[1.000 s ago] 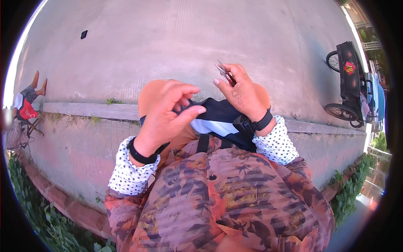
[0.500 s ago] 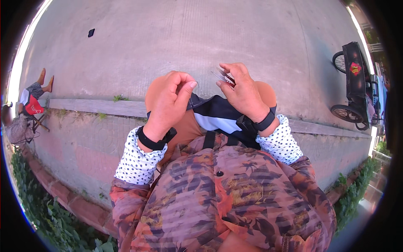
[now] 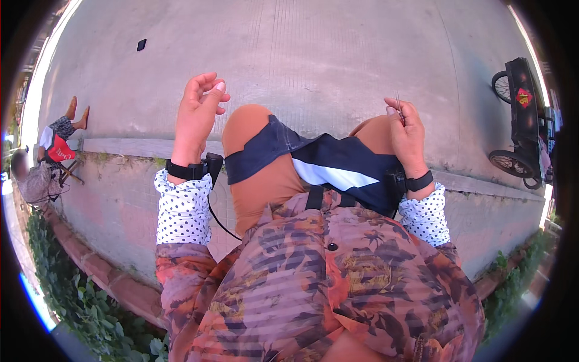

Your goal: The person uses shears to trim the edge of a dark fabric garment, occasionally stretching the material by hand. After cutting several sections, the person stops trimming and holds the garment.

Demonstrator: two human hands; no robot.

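My left hand (image 3: 199, 105) is raised beyond my left knee, thumb drawn in close to curled fingers. Anything between those fingertips is too small to make out. Out past my right knee, my right hand (image 3: 408, 136) grips a slim two-pronged metal tool (image 3: 398, 106), its thin tips pointing away from me; its exact kind is unclear. Across my lap and knees lies a dark navy cloth (image 3: 259, 155) with a white and pale blue panel (image 3: 332, 178). Neither hand touches the cloth.
Black straps with small boxes circle both wrists, and a black cable (image 3: 220, 222) hangs by the left one. A low kerb (image 3: 151, 146) crosses behind my knees. A seated person (image 3: 42, 172) is at left, a black cart (image 3: 523, 108) at right. A small dark object (image 3: 142, 44) lies on the pavement.
My hands have moved wide apart, the left one out to the left and the right one to the right. The two-pronged tool stays in my right hand. More of the cloth shows.
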